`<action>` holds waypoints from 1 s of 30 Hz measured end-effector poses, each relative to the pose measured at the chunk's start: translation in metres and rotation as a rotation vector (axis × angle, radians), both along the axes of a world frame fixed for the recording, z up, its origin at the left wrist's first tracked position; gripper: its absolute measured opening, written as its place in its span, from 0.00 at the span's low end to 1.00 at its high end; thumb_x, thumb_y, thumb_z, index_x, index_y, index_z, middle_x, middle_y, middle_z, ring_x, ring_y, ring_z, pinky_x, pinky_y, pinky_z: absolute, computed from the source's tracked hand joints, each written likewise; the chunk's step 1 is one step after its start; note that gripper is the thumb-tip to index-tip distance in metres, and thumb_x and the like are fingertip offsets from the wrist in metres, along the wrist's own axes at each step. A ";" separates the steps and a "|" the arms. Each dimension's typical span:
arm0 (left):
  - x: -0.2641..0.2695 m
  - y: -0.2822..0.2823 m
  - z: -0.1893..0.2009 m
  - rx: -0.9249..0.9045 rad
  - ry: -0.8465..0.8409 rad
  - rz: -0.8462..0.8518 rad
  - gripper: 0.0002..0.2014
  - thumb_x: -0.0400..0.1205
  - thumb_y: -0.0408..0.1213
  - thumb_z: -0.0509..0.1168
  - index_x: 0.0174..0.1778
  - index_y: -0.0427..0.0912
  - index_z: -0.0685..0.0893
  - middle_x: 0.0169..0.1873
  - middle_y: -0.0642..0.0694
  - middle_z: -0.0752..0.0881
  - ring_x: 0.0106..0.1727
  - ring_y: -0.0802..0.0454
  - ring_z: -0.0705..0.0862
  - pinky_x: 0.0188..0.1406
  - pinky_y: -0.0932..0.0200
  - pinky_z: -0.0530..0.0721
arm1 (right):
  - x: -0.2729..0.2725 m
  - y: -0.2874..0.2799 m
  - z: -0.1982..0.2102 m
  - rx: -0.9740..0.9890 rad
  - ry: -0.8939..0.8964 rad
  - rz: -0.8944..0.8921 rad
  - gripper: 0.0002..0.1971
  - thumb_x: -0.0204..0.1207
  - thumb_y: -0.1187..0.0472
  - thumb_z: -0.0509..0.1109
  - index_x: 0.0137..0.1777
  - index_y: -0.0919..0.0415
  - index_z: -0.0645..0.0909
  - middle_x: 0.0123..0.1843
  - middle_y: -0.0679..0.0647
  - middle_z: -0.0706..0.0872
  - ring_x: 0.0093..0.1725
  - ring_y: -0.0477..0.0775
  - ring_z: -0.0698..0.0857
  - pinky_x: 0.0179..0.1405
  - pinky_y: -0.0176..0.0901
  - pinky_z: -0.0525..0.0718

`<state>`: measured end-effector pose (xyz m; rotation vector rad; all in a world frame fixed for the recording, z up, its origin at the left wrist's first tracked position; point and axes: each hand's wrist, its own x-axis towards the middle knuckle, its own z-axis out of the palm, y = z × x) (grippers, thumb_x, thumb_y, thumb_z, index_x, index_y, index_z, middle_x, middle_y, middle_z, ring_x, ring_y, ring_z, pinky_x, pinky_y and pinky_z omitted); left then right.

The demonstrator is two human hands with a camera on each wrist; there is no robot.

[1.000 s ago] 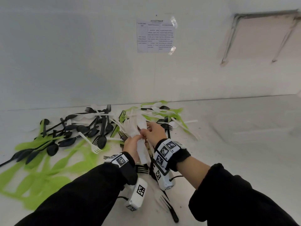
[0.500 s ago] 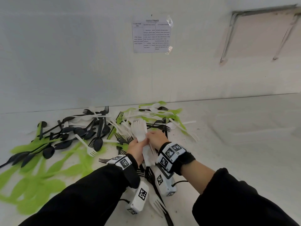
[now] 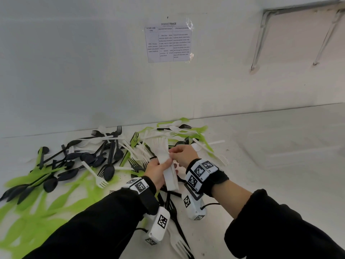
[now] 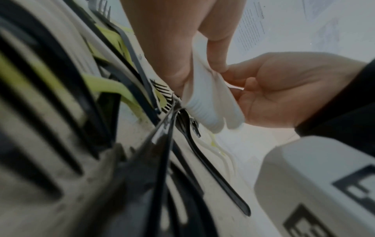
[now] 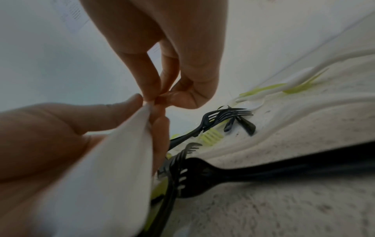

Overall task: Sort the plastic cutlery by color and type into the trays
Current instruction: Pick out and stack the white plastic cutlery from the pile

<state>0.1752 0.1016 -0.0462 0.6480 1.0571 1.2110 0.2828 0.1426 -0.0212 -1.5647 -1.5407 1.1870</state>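
My left hand point(image 3: 158, 171) grips a stack of white forks point(image 3: 170, 179) by the handles, tines pointing away, just above the table. My right hand point(image 3: 182, 154) pinches the same stack from the right, higher up near the necks. In the left wrist view the stacked fork handles point(image 4: 205, 99) sit between the left hand point(image 4: 172, 48) and the right hand point(image 4: 284, 89). In the right wrist view the right fingertips point(image 5: 154, 89) meet at the stack's point(image 5: 113, 168) upper edge. Mixed cutlery lies below and to the left.
Black spoons point(image 3: 89, 157), green cutlery point(image 3: 46, 193) and a loose white fork point(image 3: 97, 176) spread over the white table on the left. Black forks point(image 3: 173, 208) lie under my wrists and a white fork point(image 3: 180, 243) lies near the front. A white tray point(image 3: 291, 150) sits on the right.
Both hands keep hold of the white fork stack and have shifted slightly to the right with it. The pile on the table has not moved.
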 end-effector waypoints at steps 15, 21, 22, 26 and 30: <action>0.007 0.008 0.005 -0.090 -0.048 0.068 0.06 0.82 0.21 0.59 0.44 0.35 0.76 0.40 0.39 0.79 0.34 0.42 0.80 0.31 0.51 0.82 | 0.053 0.070 -0.010 -0.038 -0.668 0.049 0.19 0.83 0.64 0.57 0.72 0.66 0.72 0.72 0.61 0.77 0.71 0.61 0.76 0.68 0.46 0.74; 0.011 0.010 0.010 -0.108 -0.056 0.062 0.06 0.82 0.21 0.59 0.42 0.34 0.76 0.37 0.38 0.77 0.32 0.43 0.78 0.32 0.52 0.79 | 0.052 0.084 -0.016 0.061 -0.843 0.129 0.16 0.78 0.68 0.63 0.66 0.67 0.80 0.66 0.62 0.81 0.66 0.61 0.80 0.67 0.46 0.78; 0.011 0.010 0.010 -0.108 -0.057 0.061 0.06 0.82 0.21 0.59 0.42 0.34 0.76 0.37 0.38 0.77 0.32 0.43 0.77 0.32 0.52 0.79 | 0.052 0.087 -0.017 0.060 -0.815 0.115 0.16 0.78 0.68 0.65 0.65 0.67 0.81 0.66 0.62 0.82 0.66 0.61 0.81 0.65 0.44 0.78; 0.010 0.011 0.010 -0.118 -0.055 0.069 0.06 0.82 0.21 0.59 0.42 0.34 0.77 0.38 0.38 0.78 0.34 0.43 0.78 0.36 0.48 0.79 | 0.054 0.088 -0.020 0.068 -0.938 0.103 0.15 0.78 0.62 0.66 0.63 0.66 0.79 0.65 0.62 0.82 0.65 0.61 0.81 0.63 0.46 0.78; 0.008 0.010 0.008 -0.114 -0.055 0.079 0.06 0.82 0.22 0.59 0.43 0.35 0.76 0.38 0.38 0.78 0.34 0.43 0.79 0.35 0.49 0.80 | 0.055 0.089 -0.021 0.083 -0.984 0.162 0.14 0.82 0.66 0.58 0.62 0.68 0.80 0.64 0.64 0.83 0.65 0.63 0.80 0.63 0.46 0.77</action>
